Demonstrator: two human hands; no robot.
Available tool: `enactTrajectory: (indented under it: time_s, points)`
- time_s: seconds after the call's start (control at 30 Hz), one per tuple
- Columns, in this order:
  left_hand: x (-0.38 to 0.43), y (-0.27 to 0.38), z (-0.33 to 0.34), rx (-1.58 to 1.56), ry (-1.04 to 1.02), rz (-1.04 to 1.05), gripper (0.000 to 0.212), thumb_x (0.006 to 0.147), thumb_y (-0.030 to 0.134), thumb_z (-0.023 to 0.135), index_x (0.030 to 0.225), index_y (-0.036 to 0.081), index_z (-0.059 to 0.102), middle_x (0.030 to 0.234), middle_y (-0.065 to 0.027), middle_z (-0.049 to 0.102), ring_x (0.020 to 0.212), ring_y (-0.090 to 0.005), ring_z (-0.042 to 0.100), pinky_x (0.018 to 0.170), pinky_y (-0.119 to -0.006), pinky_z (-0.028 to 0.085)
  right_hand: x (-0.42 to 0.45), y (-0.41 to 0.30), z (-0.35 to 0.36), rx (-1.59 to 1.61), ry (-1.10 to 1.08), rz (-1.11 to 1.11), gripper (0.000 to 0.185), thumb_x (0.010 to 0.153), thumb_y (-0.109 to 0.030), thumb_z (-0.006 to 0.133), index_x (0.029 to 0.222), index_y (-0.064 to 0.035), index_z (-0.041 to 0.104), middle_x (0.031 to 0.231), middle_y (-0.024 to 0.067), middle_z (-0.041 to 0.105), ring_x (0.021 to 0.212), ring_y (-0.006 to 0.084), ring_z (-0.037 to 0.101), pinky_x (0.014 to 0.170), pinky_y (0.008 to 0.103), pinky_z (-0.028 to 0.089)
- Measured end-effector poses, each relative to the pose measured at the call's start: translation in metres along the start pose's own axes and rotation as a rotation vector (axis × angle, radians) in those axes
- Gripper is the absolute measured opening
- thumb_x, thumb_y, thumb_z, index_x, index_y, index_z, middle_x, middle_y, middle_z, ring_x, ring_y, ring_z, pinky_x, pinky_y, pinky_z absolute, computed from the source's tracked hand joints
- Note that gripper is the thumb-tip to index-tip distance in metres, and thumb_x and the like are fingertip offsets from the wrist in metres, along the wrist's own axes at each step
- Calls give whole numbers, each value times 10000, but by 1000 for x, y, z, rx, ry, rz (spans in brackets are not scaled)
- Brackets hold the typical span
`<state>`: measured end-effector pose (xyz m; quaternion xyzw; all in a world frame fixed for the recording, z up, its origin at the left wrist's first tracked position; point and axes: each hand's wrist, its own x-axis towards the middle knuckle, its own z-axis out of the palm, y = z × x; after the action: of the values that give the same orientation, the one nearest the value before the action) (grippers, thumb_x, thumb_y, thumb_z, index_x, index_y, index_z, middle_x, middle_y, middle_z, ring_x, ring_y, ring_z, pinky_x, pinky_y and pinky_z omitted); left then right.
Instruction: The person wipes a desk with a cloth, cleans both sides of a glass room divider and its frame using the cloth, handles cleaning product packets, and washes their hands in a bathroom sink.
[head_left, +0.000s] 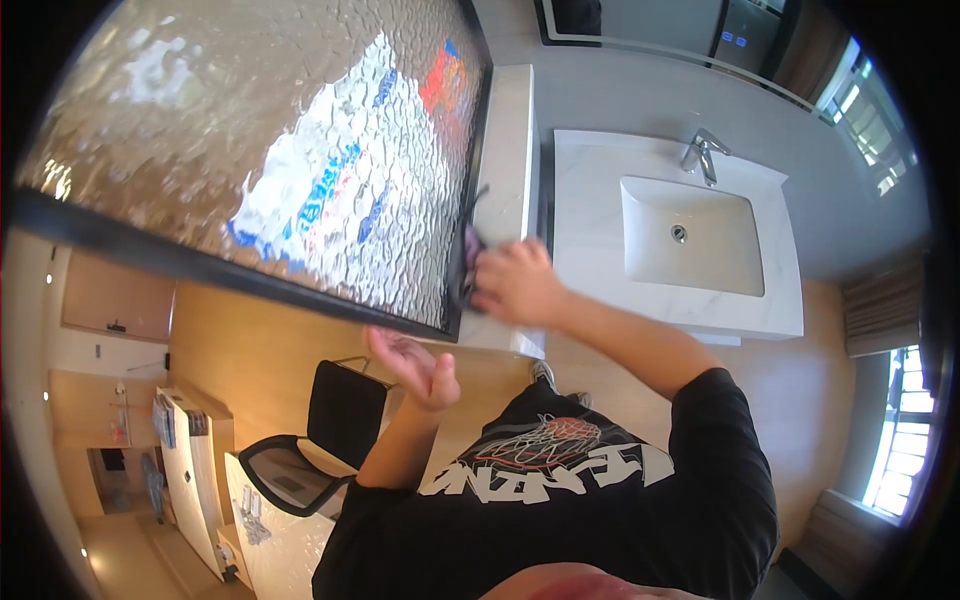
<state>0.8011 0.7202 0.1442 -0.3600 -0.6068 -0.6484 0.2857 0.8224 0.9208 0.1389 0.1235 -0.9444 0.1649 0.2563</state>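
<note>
My right hand (519, 283) grips a crumpled dark, purplish cloth (471, 251) at the black frame (463, 289) of a textured glass panel (247, 135). Blur hides the cloth's exact shape, and part of it lies behind my fingers. Under the panel's near edge is my left hand (416, 369), palm turned up, thumb apart, nothing in it. Its fingertips come close to the frame; whether they touch is unclear. Through the rippled glass show distorted white, blue and red shapes. The panel stands on a pale stone-like ledge (501, 172).
Right of the ledge, a white marbled countertop (589, 225) holds a rectangular sink (694, 259) and a chrome faucet (703, 156). A mirror (652, 30) hangs behind it. Lower left are a black mesh chair (296, 472), a table (281, 559) and a cabinet (191, 465).
</note>
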Motion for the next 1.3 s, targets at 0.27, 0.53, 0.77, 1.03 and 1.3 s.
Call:
enactTrajectory:
  time_s: [0.27,0.53,0.77,1.03,1.3]
  points:
    - [20,38,61,-77,784,-428,484,951,361,502,1245,-21,467,1169,-126,529,1051,-207,491,973,-334,374,135,226,-26,-3,-73,914,436,894,-525,549,999,-127,694,1088,90,661,1122,364,556,904,511,464]
    - [-27,24,30,182,870,-475,389,1034,269,401,1256,-38,489,1180,-138,549,1060,-225,534,930,-359,458,50,47,-25,392,-111,-319,215,774,-294,693,711,-100,627,733,91,580,701,299,599,638,442,475]
    - [-11,30,9,389,700,-291,340,1026,263,421,1228,10,524,1267,-148,526,1106,-225,535,942,-342,465,67,44,-5,452,-299,-449,262,695,-241,670,907,-91,636,896,103,612,916,311,589,809,473,468]
    - [0,15,-27,512,557,19,876,859,591,567,1477,65,238,1400,-138,412,1232,-280,441,1048,-428,356,230,290,20,29,143,329,377,840,-143,573,1210,-190,632,1195,108,651,1099,315,615,895,436,509]
    - [37,29,-14,501,626,-180,467,1026,347,371,1376,37,370,1315,-133,461,1211,-253,452,1063,-439,376,140,115,2,134,-260,-109,293,765,-357,686,964,-142,687,972,92,670,902,314,642,772,457,523]
